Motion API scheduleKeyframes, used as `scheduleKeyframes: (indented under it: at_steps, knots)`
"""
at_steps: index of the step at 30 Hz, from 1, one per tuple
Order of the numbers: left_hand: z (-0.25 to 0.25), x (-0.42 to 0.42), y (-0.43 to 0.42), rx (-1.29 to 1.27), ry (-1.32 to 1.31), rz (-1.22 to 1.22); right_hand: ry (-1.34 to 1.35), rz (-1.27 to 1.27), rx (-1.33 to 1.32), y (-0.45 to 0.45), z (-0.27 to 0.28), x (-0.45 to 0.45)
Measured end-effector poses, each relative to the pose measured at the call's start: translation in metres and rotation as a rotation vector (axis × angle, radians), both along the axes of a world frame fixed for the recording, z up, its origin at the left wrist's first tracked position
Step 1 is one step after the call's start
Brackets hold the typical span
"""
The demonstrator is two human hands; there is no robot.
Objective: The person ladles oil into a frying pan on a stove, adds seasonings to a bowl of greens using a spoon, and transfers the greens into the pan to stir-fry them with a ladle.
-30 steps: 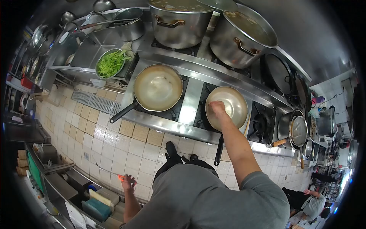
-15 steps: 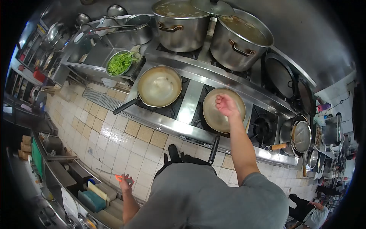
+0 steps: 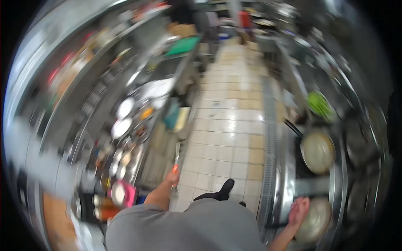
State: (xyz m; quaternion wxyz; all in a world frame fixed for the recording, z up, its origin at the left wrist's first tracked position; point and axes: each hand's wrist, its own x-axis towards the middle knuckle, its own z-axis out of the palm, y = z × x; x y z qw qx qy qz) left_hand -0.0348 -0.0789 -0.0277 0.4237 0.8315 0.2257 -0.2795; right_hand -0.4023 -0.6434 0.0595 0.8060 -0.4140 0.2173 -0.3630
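Note:
My left hand [image 3: 172,178] is closed around an orange-handled metal utensil [image 3: 177,154] with a narrow, blade-like end pointing away from me. Its exact kind is too blurred to tell. That hand hangs over the walkway beside the left counter. My right hand [image 3: 298,210] is at the lower right, over the left edge of a frying pan [image 3: 319,219] on the stove. Its fingers are curled in, and whatever may be in them is hidden. Farther along the stove sits a second frying pan [image 3: 318,151] with a black handle.
A bowl of green vegetables [image 3: 319,104] stands beyond the pans. On the left, the counter carries white plates [image 3: 122,128], small containers, a pink container [image 3: 127,190] and a green cutting board [image 3: 183,46]. A tiled floor [image 3: 228,125] with a drain grate [image 3: 270,125] runs between.
My view has swung left, from the stove to the walkway and left counter. The utensil stays in my left hand. My right hand has shifted toward the pan's edge.

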Motion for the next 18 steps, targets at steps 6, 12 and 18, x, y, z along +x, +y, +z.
scheduleKeyframes:
  at_steps: [6,12,18]
  knots:
    - [0.005,0.027,0.065,-0.023,-0.595,0.347,0.289,0.35,-0.253,0.076,0.013,0.12]
    - [0.186,0.075,0.214,0.214,-0.9,0.497,0.507,0.638,-0.578,0.116,-0.011,0.235]
    - [0.331,0.128,0.363,0.876,-1.155,0.446,0.64,0.586,-1.042,0.177,-0.043,0.35]
